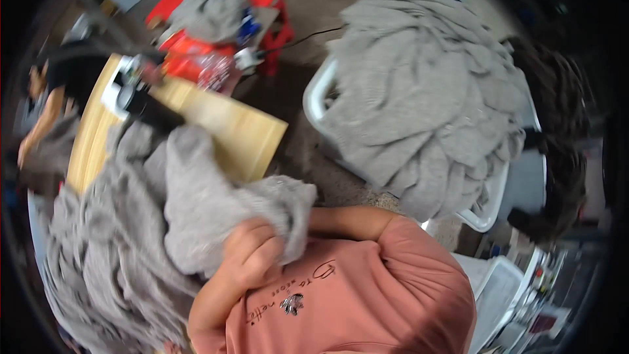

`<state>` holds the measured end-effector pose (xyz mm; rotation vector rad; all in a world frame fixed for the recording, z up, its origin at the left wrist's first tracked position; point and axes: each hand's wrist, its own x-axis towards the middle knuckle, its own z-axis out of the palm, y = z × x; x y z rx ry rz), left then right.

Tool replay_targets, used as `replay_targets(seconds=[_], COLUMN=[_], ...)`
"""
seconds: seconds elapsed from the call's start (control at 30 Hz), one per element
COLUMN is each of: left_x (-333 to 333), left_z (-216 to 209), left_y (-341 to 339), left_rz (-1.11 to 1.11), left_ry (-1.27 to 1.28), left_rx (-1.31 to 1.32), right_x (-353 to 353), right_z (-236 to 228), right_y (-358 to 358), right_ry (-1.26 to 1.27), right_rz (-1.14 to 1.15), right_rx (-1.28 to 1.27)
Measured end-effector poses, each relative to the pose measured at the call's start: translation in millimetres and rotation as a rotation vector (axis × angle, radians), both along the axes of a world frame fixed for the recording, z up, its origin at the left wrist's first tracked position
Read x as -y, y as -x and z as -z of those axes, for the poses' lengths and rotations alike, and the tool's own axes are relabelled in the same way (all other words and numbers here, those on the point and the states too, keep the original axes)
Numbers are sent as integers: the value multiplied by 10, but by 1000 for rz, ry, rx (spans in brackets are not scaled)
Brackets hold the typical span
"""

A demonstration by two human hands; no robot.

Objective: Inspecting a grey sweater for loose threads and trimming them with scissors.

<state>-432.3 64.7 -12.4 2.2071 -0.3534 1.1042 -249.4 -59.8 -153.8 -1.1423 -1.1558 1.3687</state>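
A grey knitted piece (pixel 209 210) is bunched up in front of my chest. My left hand (pixel 254 252) is closed in a fist on its near edge, knuckles up. My right forearm (pixel 347 221) comes across from the right and goes behind the raised cloth. The cloth covers my right hand, so its fingers are hidden. More grey knitted fabric (pixel 98 255) lies heaped on the left, against the piece in my grip. Just beyond stands a black and white machine (pixel 147 101), blurred, on a light wooden tabletop (pixel 242 134).
At the right, a white plastic tub (pixel 316 101) is piled high with grey knitwear (pixel 419 92). A red chair or stool (pixel 275 10) farther off bears grey cloth (pixel 209 13) and a red plastic bag (pixel 190 52). A dark cable (pixel 304 39) runs toward the tub. Another person's arm (pixel 42 121) shows at far left.
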Motion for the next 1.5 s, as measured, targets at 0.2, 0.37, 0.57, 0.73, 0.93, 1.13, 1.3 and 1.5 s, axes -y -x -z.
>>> replay_targets(seconds=[0.2, 0.37, 0.57, 0.73, 0.93, 1.13, 1.3, 1.5], left_x=[21, -11, -1139, -316, 1903, 3626, 4766, 4350], left_z=[77, 916, 265, 74, -1067, -1592, -1332, 1512], left_y=[-13, -50, -1534, -2241, -3533, -3982, -3941, -3655], left_rz=[-235, -232, -908, -162, 105, 325, 566, 964], left_ry=[525, 875, 166, 196, 131, 80, -193, -1128], left_rx=[-669, -637, -1071, -947, -456, 15, 231, -270], right_x=[-54, 807, 1375, 1807, 2409, 3096, 3860, 4630], right_z=[-320, -988, -816, -790, -928, -1063, -930, -832], right_y=[336, -44, 170, 272, 622, 278, 228, -518], right_ry=[-725, -565, -513, -190, 48, 197, 305, 728], right_rz=[327, 360, 563, 551, 1127, 1744, 2238, 2015], right_rx=[452, 23, -387, 171, 880, 1376, 1260, 1166])
